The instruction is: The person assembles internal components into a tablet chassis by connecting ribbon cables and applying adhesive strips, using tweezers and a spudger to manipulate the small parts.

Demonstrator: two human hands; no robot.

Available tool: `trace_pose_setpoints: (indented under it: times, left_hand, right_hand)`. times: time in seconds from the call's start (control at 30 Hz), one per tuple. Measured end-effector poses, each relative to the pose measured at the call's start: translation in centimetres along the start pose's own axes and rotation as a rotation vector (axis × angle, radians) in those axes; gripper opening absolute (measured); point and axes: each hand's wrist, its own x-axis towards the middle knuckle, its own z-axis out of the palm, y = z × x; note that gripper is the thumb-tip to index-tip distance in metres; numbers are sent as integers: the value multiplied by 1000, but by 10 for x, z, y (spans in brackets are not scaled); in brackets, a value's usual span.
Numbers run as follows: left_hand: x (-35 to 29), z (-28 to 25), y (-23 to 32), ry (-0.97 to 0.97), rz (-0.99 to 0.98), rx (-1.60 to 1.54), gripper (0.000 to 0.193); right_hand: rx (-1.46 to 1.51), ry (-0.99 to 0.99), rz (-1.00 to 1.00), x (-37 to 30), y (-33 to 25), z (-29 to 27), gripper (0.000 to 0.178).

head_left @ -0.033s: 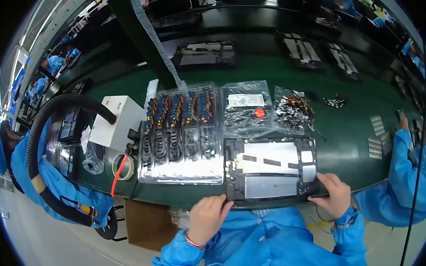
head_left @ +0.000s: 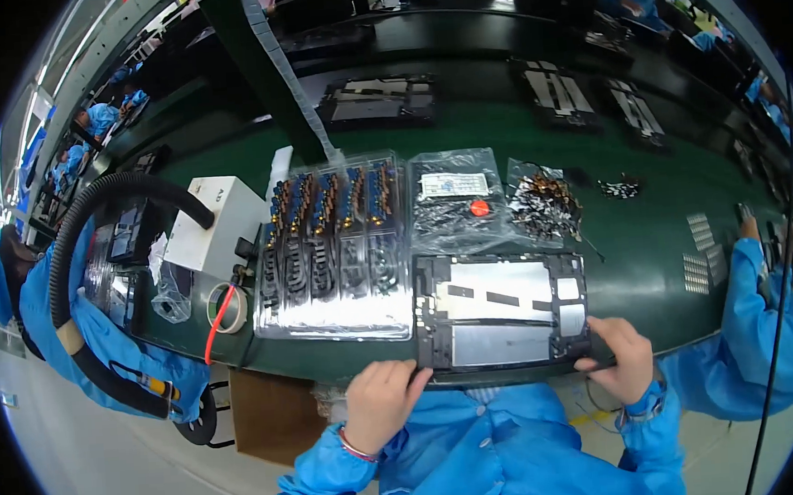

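A flat black device frame (head_left: 502,344) with silvery panels and dark strips lies at the front edge of the green bench, directly before me. My left hand (head_left: 383,398) grips its near left corner, thumb along the front edge and fingers curled at the side. At the near right corner, my right hand (head_left: 623,358) pinches the frame between thumb and fingers. Left of the frame stands a clear plastic tray (head_left: 333,322) with rows of small blue and gold parts and black parts. Beyond the frame lie a clear bag (head_left: 453,212) with a red dot and a bag of small cable-like parts (head_left: 544,207).
A white box (head_left: 213,224) with a black ribbed hose (head_left: 61,259) stands left, near a tape roll (head_left: 228,309) and a red tube (head_left: 220,326). More device frames (head_left: 378,102) lie farther back. Small metallic strips (head_left: 696,273) lie right, near a co-worker's blue sleeve (head_left: 749,294).
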Motion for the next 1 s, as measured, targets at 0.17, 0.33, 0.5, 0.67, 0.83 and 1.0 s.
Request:
trace_pose_setpoints:
  times: [0.17,0.33,0.5,0.67,0.83,1.0]
  left_hand:
    - [76,4,21,84,236,-65,27]
    - [116,64,16,74,104,122,38]
    - [117,78,9,89,79,153,37]
    - [116,83,9,46,-37,160,35]
    - [115,85,8,24,-48,118,36]
    - [115,80,8,-1,-62,120,35]
  right_hand:
    - [698,272,-343,77,-43,-6,18]
    - [884,47,65,140,-41,48,18]
    - [1091,-26,139,158,-22,77,11]
    - [760,-21,-35,168,-13,85,16]
    - [925,-25,70,174,-14,93,19]
    - [809,-1,75,175,-20,90,22]
